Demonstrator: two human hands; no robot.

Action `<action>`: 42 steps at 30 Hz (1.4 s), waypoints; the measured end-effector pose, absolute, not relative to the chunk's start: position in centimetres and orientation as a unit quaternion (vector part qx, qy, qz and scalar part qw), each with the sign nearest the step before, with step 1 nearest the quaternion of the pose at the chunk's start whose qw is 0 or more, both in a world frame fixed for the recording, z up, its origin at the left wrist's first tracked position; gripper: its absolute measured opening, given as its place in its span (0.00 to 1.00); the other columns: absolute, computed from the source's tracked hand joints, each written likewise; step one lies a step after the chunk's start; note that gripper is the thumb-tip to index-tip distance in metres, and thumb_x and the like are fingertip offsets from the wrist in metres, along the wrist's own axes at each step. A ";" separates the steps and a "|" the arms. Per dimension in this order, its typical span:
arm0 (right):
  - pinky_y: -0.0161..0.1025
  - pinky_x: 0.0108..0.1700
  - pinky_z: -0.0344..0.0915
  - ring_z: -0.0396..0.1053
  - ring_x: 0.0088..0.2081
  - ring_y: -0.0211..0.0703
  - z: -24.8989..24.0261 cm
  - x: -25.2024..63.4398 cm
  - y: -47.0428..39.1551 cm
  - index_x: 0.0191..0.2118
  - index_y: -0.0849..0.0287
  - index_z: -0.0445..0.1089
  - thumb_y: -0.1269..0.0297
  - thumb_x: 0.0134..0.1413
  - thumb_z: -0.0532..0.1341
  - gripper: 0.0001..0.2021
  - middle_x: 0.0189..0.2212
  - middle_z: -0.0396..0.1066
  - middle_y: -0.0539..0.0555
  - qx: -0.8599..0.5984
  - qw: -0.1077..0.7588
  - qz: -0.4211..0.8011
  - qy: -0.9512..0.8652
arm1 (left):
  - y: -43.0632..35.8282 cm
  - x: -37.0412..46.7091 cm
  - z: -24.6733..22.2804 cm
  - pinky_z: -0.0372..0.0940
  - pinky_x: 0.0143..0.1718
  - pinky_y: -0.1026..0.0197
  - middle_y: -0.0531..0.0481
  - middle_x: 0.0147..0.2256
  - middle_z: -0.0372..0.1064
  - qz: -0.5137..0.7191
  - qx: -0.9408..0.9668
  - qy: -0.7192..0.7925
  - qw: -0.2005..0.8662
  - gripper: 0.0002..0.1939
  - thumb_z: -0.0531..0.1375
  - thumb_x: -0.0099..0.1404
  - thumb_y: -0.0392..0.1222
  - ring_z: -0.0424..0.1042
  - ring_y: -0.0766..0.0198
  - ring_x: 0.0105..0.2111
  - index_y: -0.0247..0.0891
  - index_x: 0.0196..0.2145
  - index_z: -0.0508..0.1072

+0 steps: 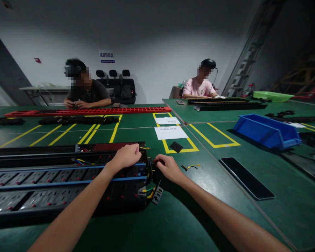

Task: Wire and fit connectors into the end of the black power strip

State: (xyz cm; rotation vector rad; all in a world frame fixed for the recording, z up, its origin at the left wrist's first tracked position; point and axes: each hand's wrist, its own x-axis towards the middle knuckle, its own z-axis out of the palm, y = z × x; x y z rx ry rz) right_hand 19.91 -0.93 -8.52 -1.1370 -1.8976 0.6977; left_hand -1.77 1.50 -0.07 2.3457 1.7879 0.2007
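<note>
Long power strips with rows of black sockets lie side by side at left. My left hand (127, 156), fingers curled, lies over the end of the blue-edged power strip (78, 175). Just beyond that end, my right hand (170, 167) is closed in a pinch beside a small dark end piece (150, 168); whether its fingertips hold anything is hidden. On the nearest power strip (44, 199), a grey end plate with cut-outs (158, 194) hangs from yellow and green wires (149, 191). Another black strip (55, 157) lies behind, loose wires showing.
A tablet-like black slab (246, 177), a blue bin (267, 131), a small black plate (176, 147) and a short wired connector (189, 167) are on the green table (199, 217). Farther back are paper labels (171, 132), a red rail (94, 111) and two seated people.
</note>
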 end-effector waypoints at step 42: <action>0.37 0.37 0.63 0.71 0.33 0.43 -8.4 19.9 -1.0 0.34 0.58 0.76 0.75 0.51 0.55 0.12 0.30 0.77 0.52 -0.455 0.388 0.276 -0.753 | 1.2 -1.6 0.3 0.57 0.32 0.58 0.47 0.31 0.73 0.064 0.789 0.604 0.097 0.04 0.53 0.62 0.41 0.71 0.57 0.31 0.41 0.29 0.66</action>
